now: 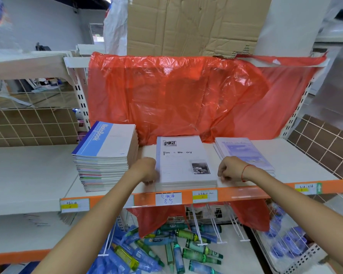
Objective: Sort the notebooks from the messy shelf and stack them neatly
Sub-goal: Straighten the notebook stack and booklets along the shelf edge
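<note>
three piles lay on the shelf (285,155) at frame centre. the left hand (145,169) and right hand (229,171) pressed curled fingers against both sides of the white notebooks (183,161), probably to square the edges; neither gripped them.

My one camera sits on my head, facing forward and down at the shelf (285,155) from close range (wide-angle, so edges bow). Straight ahead, at 12 o'clock, hangs the red plastic sheet (176,95); the lower shelf, somewhat blurred, lies at 6 o'clock.
</note>
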`<state>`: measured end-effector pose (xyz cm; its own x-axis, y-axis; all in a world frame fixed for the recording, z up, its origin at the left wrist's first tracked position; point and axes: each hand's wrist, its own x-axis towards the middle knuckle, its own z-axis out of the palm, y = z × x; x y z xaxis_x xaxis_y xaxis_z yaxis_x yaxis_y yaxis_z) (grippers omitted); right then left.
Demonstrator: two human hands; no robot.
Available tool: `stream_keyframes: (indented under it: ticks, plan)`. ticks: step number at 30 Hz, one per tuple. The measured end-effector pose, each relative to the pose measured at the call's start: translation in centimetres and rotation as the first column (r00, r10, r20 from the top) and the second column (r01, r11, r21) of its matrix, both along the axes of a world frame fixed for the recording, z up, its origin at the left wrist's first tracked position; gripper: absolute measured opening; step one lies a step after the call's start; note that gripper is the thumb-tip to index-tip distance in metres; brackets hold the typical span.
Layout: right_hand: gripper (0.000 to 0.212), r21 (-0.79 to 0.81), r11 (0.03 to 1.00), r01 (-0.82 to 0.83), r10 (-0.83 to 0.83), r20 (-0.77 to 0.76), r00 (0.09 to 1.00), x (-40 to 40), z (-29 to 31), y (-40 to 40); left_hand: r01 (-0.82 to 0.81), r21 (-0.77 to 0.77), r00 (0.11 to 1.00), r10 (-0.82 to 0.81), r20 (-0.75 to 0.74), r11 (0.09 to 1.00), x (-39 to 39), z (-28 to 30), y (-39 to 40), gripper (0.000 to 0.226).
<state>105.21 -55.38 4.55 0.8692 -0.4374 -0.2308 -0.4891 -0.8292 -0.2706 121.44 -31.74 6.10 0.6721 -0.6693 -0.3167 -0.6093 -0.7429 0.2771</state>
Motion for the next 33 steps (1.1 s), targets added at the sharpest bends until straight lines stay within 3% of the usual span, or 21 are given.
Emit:
stream_keyframes:
  ticks: [2,4,7,12,16,20,21,23,26,29,33]
  plan:
    - [0.026,0.006,1.000,0.030,-0.030,0.063,0.998,-0.8,0.6,-0.7,0.025,-0.022,0.969,-0.018,0.245,0.999,-0.7,0.7,-1.0,0.007]
    - [0.024,-0.002,0.999,0.053,-0.053,0.120,0.991,-1.6,1.3,-1.6,0.060,-0.139,0.937,-0.008,0.348,0.988,-1.7,1.2,-2.3,0.016]
    - [0.023,-0.044,0.994,0.096,-0.087,0.178,0.980,-3.0,2.2,-3.3,0.162,-0.290,0.947,-0.066,0.315,0.943,-3.4,1.6,-4.5,0.022]
    - [0.023,-0.084,0.979,0.186,-0.155,0.283,0.947,-6.1,2.4,-7.8,0.199,-0.407,0.980,-0.188,0.068,0.891,-6.5,1.3,-9.6,0.019]
    - [0.031,-0.085,0.970,0.226,-0.202,0.225,0.953,-7.9,2.0,-13.4,0.171,-0.295,0.972,-0.211,-0.108,0.940,-7.8,0.3,-14.9,0.013]
    - [0.052,-0.056,0.990,0.132,-0.135,-0.042,0.990,-9.0,1.3,-17.3,0.198,-0.072,0.973,-0.205,-0.108,0.977,-9.6,-0.7,-18.6,0.030]
    - [0.054,-0.058,0.994,0.090,-0.096,-0.111,0.989,-9.1,1.0,-17.9,0.198,-0.028,0.974,-0.199,-0.110,0.980,-10.1,-1.0,-19.2,0.028]
    - [0.034,-0.056,0.998,0.003,-0.014,-0.200,0.980,-9.2,0.0,-18.5,0.170,0.046,0.981,-0.165,-0.103,0.984,-10.8,-1.9,-20.3,0.026]
    - [0.041,-0.010,0.995,-0.100,0.094,-0.283,0.955,-9.3,-1.3,-18.3,0.099,0.053,0.990,-0.093,-0.105,0.994,-11.4,-3.3,-21.4,0.024]
    - [0.039,0.061,0.986,-0.154,0.164,-0.248,0.955,-9.2,-2.3,-17.9,0.095,0.028,0.994,-0.093,-0.049,0.995,-11.3,-3.7,-21.8,0.031]
    - [0.055,0.048,0.985,-0.163,0.169,-0.171,0.971,-8.7,-2.9,-17.7,0.100,0.010,0.995,-0.100,-0.030,0.995,-11.0,-3.8,-21.5,0.042]
